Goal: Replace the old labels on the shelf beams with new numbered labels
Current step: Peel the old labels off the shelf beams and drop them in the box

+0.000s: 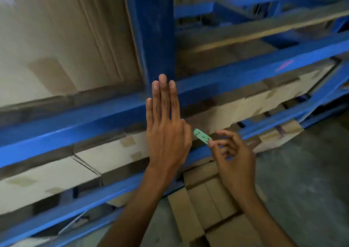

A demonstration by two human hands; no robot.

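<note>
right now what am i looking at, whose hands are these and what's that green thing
This is one picture from a camera worn on a person's head, looking forward and down; no machine is involved. The left hand is flat, fingers straight, in front of where the blue post meets a beam; contact is unclear. The right hand pinches a small green label, its marks too blurred to read. Cardboard boxes sit under the beam.
</note>
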